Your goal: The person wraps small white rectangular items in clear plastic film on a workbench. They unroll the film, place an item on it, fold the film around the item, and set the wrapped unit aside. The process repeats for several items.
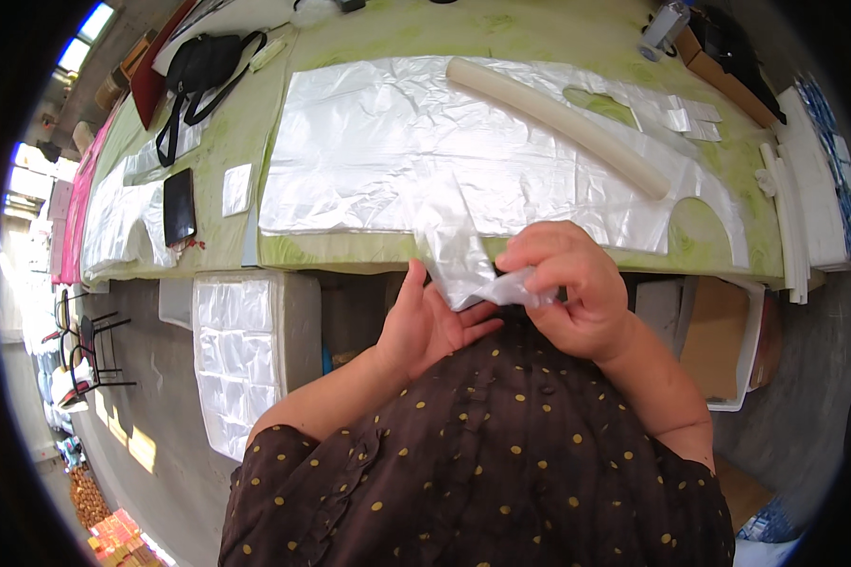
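Observation:
A strip of thin clear plastic bag [459, 255] hangs over the table's front edge toward my body, bunched at its near end. My right hand [577, 288] pinches that bunched end between thumb and fingers. Beneath the plastic, my left hand [425, 326] has its palm up and fingers spread, its fingertips at the lower edge of the film. Behind both hands lies a flat stack of clear plastic bags [350, 142] with rounded cut-outs on its right side. Across the stack rests a long pale tube [558, 128], set diagonally.
The table has a green patterned cover [388, 33]. On its left are a black bag [203, 64], a dark phone [180, 206] and more plastic bags [128, 227]. A bottle [667, 28] and cardboard box [719, 76] stand far right. Below left is a bin [236, 359] of folded plastic.

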Motion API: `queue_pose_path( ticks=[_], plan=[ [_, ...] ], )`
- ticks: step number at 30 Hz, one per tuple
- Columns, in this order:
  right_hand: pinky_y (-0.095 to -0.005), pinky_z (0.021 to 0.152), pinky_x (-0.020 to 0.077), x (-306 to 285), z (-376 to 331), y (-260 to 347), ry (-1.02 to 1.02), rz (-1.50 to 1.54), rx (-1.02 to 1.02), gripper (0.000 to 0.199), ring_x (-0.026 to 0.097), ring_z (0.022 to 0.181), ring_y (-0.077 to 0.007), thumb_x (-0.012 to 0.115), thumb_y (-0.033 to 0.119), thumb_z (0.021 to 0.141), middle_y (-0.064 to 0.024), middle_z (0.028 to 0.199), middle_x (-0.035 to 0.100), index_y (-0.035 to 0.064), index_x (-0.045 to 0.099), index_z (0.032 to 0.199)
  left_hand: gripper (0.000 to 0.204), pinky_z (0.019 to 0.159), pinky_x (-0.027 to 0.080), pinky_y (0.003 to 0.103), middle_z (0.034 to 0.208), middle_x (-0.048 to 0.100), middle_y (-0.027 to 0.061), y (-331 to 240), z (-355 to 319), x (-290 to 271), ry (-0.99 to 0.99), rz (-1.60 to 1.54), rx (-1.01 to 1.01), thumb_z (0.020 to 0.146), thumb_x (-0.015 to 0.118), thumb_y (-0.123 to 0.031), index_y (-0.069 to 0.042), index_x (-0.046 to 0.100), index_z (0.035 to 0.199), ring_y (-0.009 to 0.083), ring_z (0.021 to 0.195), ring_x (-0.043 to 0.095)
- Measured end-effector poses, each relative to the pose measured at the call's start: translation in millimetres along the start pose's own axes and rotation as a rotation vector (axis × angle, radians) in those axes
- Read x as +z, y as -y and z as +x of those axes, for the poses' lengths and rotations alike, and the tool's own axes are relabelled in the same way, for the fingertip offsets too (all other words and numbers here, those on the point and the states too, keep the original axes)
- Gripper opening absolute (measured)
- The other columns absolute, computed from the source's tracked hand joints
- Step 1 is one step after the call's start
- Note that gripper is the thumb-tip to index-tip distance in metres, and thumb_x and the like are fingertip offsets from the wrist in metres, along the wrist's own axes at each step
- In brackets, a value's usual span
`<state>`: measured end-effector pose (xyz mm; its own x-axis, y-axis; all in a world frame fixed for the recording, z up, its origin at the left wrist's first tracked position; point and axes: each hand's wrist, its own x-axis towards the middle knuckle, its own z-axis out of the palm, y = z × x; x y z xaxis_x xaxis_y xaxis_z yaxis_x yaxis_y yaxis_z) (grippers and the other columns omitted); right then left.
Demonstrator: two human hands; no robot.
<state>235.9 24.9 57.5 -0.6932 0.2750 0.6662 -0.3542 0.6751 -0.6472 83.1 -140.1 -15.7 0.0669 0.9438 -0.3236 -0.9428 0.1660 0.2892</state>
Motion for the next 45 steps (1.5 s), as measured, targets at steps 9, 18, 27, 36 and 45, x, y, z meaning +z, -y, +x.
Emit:
queue_pose_path(
  ticks=[9,18,27,36,45],
  plan=[
    [-0.0473,0.099,0.0474,-15,-29,32,0.072,0.083,0.059,0.058,0.06,0.106,-0.0315,0.059,-0.015,0.078,-0.0068,0.106,0.072,0.0142,0.05,0.128,0.106,0.119,0.038,0.047,0.154,0.049,0.0185,-7,8,30,-0.041,-0.037,-0.109,0.093,0.03,-0.084,0.001,0.031,0.156,0.0314,0.141,0.049],
    [-0.0443,0.092,0.0513,-16,-63,25,-0.05,-0.106,0.119,0.046,0.063,0.098,-0.0324,0.06,-0.017,0.069,-0.0056,0.102,0.073,0.0093,0.064,0.106,0.074,0.12,0.036,0.048,0.148,0.052,0.0208,-31,-4,40,-0.049,0.012,0.17,0.105,0.043,-0.059,0.003,0.042,0.147,0.0342,0.139,0.049],
    [-0.0459,0.104,0.0449,-14,-79,-35,-0.044,-0.511,0.216,0.038,0.058,0.113,-0.0383,0.062,-0.011,0.064,-0.0094,0.114,0.07,0.0078,0.066,0.097,0.07,0.121,0.031,0.054,0.168,0.021,0.0186,-95,3,7,-0.512,0.781,0.746,0.1,0.062,-0.022,-0.004,0.028,0.158,0.0346,0.151,0.03],
    [-0.0493,0.106,0.0418,-16,-66,-9,-0.054,-0.455,0.295,0.032,0.051,0.121,-0.0416,0.073,0.01,0.074,-0.0136,0.125,0.062,0.0061,0.066,0.105,0.054,0.117,0.036,0.043,0.143,0.059,0.008,-154,34,5,-0.123,2.363,0.713,0.08,0.08,-0.019,-0.015,0.067,0.132,0.0315,0.138,0.047],
    [-0.0441,0.103,0.0411,-12,-73,-19,-0.048,-0.65,0.446,0.037,0.053,0.111,-0.0346,0.081,0.022,0.076,-0.0119,0.113,0.062,0.0063,0.067,0.107,0.017,0.113,0.039,0.041,0.122,0.069,0.0056,-184,73,20,-0.053,2.346,0.354,0.087,0.074,-0.022,-0.01,0.074,0.1,0.0274,0.122,0.059]
  ],
)
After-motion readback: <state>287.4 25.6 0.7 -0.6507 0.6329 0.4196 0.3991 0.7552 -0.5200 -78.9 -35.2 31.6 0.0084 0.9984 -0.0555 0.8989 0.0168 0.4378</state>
